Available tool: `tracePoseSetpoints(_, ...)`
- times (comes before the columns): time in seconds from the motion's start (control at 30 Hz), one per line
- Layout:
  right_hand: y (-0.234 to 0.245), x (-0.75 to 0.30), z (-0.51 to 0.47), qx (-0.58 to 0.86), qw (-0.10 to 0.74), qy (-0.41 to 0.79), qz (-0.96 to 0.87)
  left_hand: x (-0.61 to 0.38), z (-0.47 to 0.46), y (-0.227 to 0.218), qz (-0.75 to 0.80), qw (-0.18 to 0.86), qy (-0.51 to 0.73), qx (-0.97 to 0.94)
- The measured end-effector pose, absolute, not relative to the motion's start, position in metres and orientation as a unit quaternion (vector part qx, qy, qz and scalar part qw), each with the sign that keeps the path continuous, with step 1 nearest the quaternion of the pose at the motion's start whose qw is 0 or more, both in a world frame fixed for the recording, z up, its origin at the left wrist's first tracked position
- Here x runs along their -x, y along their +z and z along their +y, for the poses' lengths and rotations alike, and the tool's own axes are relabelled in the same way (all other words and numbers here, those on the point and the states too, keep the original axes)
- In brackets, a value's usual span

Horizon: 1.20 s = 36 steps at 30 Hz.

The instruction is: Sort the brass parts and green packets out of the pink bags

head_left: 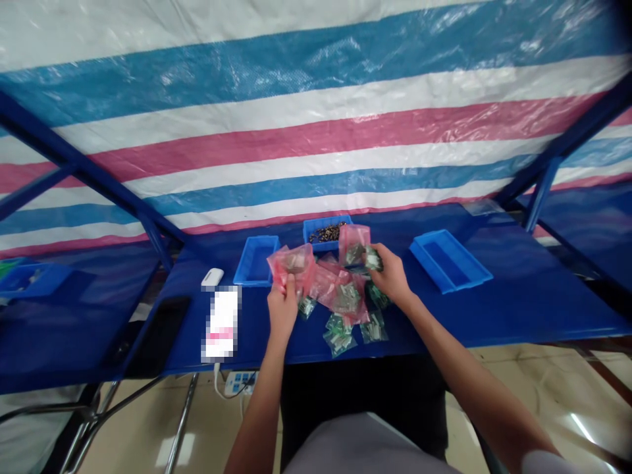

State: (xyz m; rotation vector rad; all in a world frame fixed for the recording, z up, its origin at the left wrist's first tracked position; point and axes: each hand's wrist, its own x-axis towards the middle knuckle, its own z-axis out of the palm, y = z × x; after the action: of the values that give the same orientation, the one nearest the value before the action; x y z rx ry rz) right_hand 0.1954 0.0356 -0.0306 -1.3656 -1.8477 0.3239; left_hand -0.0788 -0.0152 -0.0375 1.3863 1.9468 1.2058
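Observation:
My left hand (pixel 283 308) pinches a pink plastic bag (pixel 297 262) by its near edge, and something greyish shows through the film. In my right hand (pixel 388 273) is a small clear packet (pixel 372 259) with dark and pale contents, too small to make out. Just beyond those fingers stands another pink bag (pixel 354 242); whether the hand touches it I cannot tell. Between both hands lie more pink bags (pixel 340 289) in a heap. Several small clear packets (pixel 340 336) with green and whitish pieces inside lie on the near side of that heap.
A blue tray (pixel 328 245) behind the heap holds many small dark, brassy parts. Other blue trays stand left (pixel 257 260) and right (pixel 451 262) on the blue table (pixel 523 283). At left are a white device (pixel 212 277), a blurred-out phone-like object (pixel 222 322) and a black slab (pixel 162 329).

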Motion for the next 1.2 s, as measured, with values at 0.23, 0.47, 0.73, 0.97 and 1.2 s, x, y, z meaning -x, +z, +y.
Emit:
tracePoseSetpoints(0.23, -0.012, -0.232, 0.033, 0.575, 0.386, 0.078, -0.717, 0.087, -0.021, -0.034, 0.673, 0.309, 0.452, -0.497)
tracePoseSetpoints(0.47, -0.023, -0.226, 0.003, 0.625, 0.303, -0.062, -0.717, 0.098, -0.05, -0.025, 0.73, 0.009, 0.353, -0.585)
tracePoseSetpoints(0.73, -0.013, -0.163, -0.003, 0.509, 0.188, 0.009, -0.84, 0.094, -0.055, -0.036, 0.631, 0.01, 0.259, -0.731)
tracePoseSetpoints(0.97, -0.027, -0.113, 0.025, 0.484, 0.105, 0.094, -0.864, 0.101, -0.052, -0.034, 0.629, 0.135, 0.351, -0.68)
tracePoseSetpoints(1.2, -0.023, -0.109, 0.048, 0.467, 0.155, 0.115, -0.863, 0.105, -0.053, -0.038, 0.619, 0.208, 0.411, -0.636)
